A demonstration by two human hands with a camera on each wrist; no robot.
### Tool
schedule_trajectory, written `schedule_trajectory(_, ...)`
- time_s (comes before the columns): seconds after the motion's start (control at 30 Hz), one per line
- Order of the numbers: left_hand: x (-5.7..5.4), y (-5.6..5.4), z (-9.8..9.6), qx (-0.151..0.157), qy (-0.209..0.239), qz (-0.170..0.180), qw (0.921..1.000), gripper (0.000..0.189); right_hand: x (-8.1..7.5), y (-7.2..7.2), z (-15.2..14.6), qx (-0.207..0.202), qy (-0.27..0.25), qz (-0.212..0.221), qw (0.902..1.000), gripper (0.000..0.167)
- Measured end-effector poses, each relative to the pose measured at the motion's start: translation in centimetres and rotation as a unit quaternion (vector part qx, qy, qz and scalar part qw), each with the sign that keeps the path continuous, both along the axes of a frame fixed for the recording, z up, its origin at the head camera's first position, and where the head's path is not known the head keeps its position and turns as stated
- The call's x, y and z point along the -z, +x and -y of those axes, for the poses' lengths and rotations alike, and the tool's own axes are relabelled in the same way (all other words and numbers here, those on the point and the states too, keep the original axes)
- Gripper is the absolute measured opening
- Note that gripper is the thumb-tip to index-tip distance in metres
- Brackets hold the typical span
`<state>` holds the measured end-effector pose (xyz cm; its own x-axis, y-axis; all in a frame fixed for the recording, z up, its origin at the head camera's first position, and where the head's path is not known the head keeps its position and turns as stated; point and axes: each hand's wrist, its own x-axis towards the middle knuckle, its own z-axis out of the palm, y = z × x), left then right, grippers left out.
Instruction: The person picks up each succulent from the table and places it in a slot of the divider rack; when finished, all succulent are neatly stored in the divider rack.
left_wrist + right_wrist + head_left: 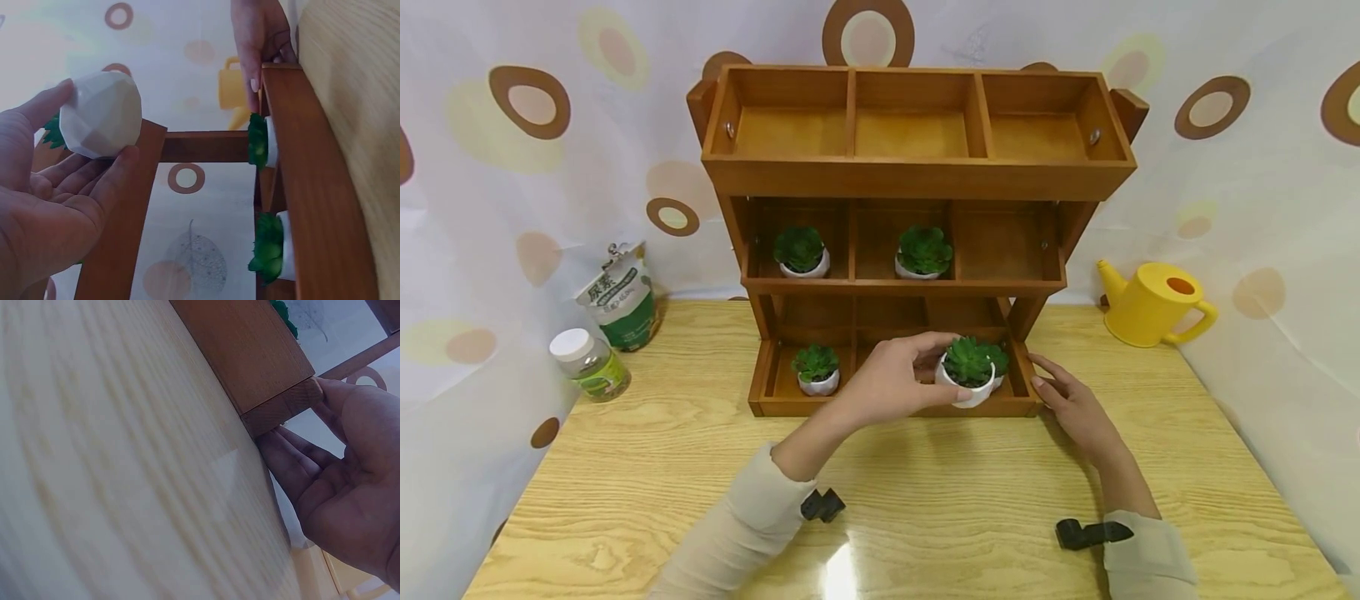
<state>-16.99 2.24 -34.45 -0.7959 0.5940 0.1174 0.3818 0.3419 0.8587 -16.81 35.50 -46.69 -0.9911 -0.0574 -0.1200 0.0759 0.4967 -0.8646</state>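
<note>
My left hand holds a small white faceted pot with a green succulent between thumb and fingers. The pot is raised in front of the lowest tier of a brown wooden shelf. Behind it another potted succulent is partly hidden. A similar potted plant stands in the lowest tier's left compartment; my left hand covers much of the middle one in the head view. My right hand touches the shelf's lower right end with thumb and fingertips, fingers fairly straight.
Two more succulents, left and centre, sit in the middle tier. To the right stands a yellow watering can. A white-capped jar and a clipped green-and-white pouch stand at the left of the wooden table.
</note>
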Motion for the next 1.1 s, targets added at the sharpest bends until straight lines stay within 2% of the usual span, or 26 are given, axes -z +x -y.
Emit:
schedule_trajectory(0.43, -3.2, -1.2, -0.8, -0.004, 0.013, -0.006, 0.9999, 0.074, 0.2, 0.0, 0.1, 0.007, -0.001, -0.002, 1.0, 0.059)
schedule_trajectory(0.73, -5.0, -2.1, -1.7, -0.014, 0.033, -0.04, 0.9985, 0.07, 0.1, -0.1, 0.0, 0.004, 0.005, 0.001, 1.0, 0.059)
schedule_trajectory(0.87, -5.8, -2.5, -2.3, -0.026, 0.019, -0.059, 0.9977, 0.071, 0.1, -0.1, 0.0, 0.004, 0.002, 0.006, 1.0, 0.06)
schedule_trajectory(1.1, -6.9, -3.1, -3.4, -0.039, 0.001, -0.06, 0.9974, 0.071, 0.1, -0.1, 0.0, 0.006, -0.004, 0.015, 0.9999, 0.061)
